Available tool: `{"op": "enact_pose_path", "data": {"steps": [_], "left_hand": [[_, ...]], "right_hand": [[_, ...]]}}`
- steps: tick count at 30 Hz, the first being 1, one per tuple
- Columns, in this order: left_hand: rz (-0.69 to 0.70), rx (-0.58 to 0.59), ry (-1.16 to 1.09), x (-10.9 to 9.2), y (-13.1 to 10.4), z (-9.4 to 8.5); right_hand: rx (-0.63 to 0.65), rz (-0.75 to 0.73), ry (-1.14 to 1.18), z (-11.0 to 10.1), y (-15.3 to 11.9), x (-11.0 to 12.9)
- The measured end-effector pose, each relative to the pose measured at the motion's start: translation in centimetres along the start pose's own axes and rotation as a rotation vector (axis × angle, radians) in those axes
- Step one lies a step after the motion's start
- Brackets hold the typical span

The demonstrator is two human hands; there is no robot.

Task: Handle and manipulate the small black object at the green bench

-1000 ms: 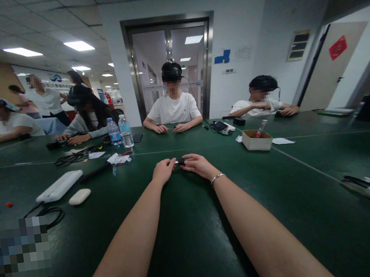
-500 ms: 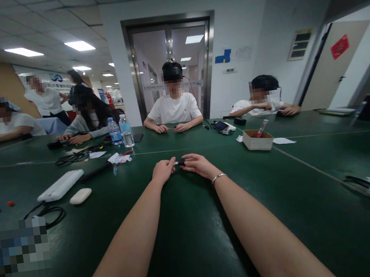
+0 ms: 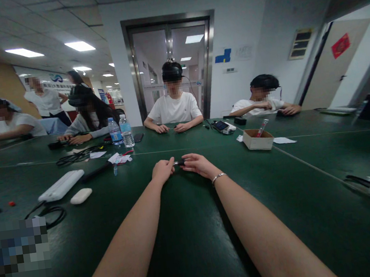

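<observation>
A small dark object with a silvery end (image 3: 179,162) spans the gap between my two hands, over the green table (image 3: 190,228). My left hand (image 3: 164,171) has its fingers closed on the silvery end. The dark end is pinched in the fingers of my right hand (image 3: 200,165), whose wrist wears a silver bracelet (image 3: 219,178). What exactly the object is, I cannot make out.
Left lie a white power strip (image 3: 61,186), a white oval case (image 3: 81,196) and black cables (image 3: 54,215). Two water bottles (image 3: 126,131) stand beyond. A small box (image 3: 258,140) sits right. Several people are seated around the table.
</observation>
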State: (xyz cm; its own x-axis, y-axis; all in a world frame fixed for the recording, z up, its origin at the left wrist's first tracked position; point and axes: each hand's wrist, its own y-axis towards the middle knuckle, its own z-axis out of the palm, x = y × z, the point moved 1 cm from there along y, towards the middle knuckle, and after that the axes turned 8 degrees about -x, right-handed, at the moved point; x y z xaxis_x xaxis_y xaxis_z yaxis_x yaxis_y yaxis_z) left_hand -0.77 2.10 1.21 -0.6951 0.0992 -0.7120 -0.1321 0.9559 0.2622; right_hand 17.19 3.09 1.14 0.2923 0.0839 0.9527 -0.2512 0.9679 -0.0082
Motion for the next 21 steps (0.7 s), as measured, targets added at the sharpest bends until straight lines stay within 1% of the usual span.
{"op": "enact_pose_path", "data": {"steps": [4, 14, 16, 21], "left_hand": [[-0.016, 0.001, 0.031, -0.03, 0.04, 0.02], [-0.049, 0.016, 0.017, -0.33, -0.20, -0.39], [-0.046, 0.013, 0.009, -0.33, -0.18, -0.33], [-0.025, 0.010, -0.010, -0.20, -0.06, -0.11]], "right_hand": [[0.010, -0.006, -0.004, -0.02, 0.04, -0.04], [0.057, -0.005, -0.017, 0.17, -0.35, 0.28], [0.046, 0.003, -0.021, 0.24, -0.36, 0.32], [-0.045, 0.053, -0.001, 0.29, 0.01, 0.17]]}}
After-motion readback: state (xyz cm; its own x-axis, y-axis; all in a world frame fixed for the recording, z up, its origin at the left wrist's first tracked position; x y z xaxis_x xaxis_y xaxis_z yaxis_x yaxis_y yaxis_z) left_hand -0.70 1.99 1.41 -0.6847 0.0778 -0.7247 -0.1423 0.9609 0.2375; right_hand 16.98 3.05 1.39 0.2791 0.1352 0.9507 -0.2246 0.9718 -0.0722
